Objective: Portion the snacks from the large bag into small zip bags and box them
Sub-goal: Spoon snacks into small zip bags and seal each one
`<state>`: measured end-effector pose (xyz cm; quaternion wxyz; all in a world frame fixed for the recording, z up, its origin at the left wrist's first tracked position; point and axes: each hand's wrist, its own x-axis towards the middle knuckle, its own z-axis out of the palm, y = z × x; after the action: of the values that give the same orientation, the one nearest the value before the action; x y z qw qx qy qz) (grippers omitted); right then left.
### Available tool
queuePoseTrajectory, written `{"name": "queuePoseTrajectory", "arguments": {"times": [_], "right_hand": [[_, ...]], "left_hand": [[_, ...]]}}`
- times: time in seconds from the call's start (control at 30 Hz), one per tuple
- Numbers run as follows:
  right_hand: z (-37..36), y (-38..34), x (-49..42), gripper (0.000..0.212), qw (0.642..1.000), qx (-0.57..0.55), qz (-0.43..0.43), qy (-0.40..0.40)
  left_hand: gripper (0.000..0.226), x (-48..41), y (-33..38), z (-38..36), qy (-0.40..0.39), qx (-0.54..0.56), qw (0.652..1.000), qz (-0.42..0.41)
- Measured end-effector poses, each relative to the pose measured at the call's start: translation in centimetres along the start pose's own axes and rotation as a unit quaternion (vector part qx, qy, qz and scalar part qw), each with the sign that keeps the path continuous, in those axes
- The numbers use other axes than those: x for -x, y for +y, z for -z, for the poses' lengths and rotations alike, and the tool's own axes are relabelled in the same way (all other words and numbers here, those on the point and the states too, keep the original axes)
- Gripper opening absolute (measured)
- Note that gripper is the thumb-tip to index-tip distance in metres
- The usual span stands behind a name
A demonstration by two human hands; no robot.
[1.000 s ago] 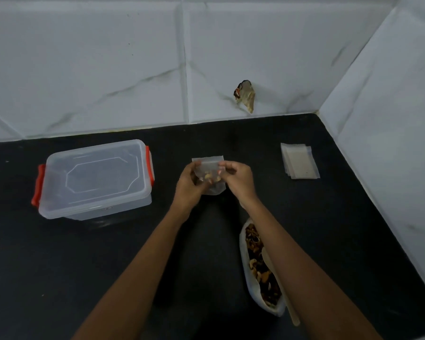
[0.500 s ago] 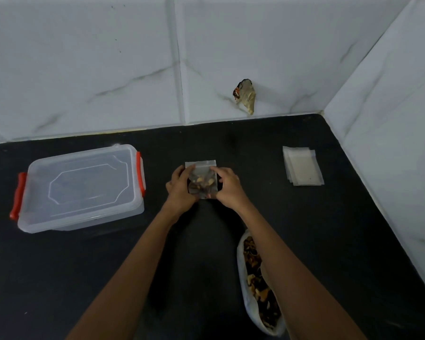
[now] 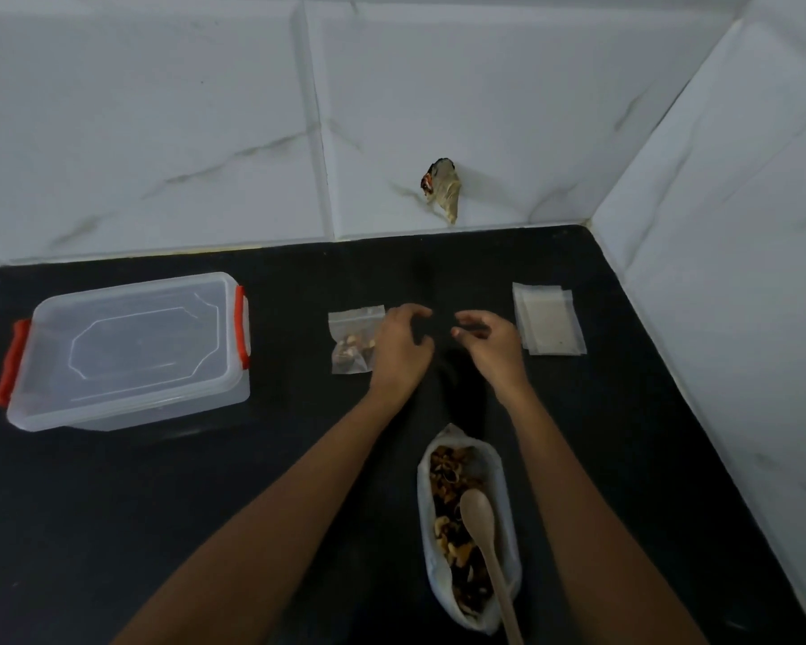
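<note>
A small zip bag [image 3: 352, 339] with nuts and dried fruit inside lies flat on the black counter [image 3: 159, 505]. My left hand [image 3: 403, 349] hovers just right of it, fingers loosely curled, holding nothing. My right hand [image 3: 487, 344] is a little further right, also loosely curled and holding nothing. The large white snack bag [image 3: 466, 528] lies open near me, between my forearms, with a wooden spoon [image 3: 485, 537] resting in it. A stack of small zip bags without contents [image 3: 547, 323] lies to the right of my right hand.
A clear plastic box [image 3: 126, 351] with red clips and its lid on stands at the left. White tiled walls close the counter at the back and right. A crumpled scrap [image 3: 443, 190] sticks to the back wall.
Both hands held the small filled zip bag up; now it lies on the counter and both hands have let go and shifted right of it.
</note>
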<state>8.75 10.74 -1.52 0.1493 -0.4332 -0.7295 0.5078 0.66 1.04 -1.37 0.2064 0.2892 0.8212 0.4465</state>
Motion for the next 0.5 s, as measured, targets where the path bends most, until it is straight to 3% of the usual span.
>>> {"name": "queuePoseTrajectory", "arguments": {"times": [0.23, 0.5], "right_hand": [[8.4, 4.2, -3.0, 0.025, 0.979, 0.005, -0.09, 0.185], [10.5, 7.7, -5.5, 0.035, 0.968, 0.078, -0.109, 0.213]], "left_hand": [[0.021, -2.5, 5.3, -7.6, -0.081, 0.078, 0.993, 0.047], [0.031, -4.3, 6.6, -13.2, -0.094, 0.063, 0.982, 0.154]]}}
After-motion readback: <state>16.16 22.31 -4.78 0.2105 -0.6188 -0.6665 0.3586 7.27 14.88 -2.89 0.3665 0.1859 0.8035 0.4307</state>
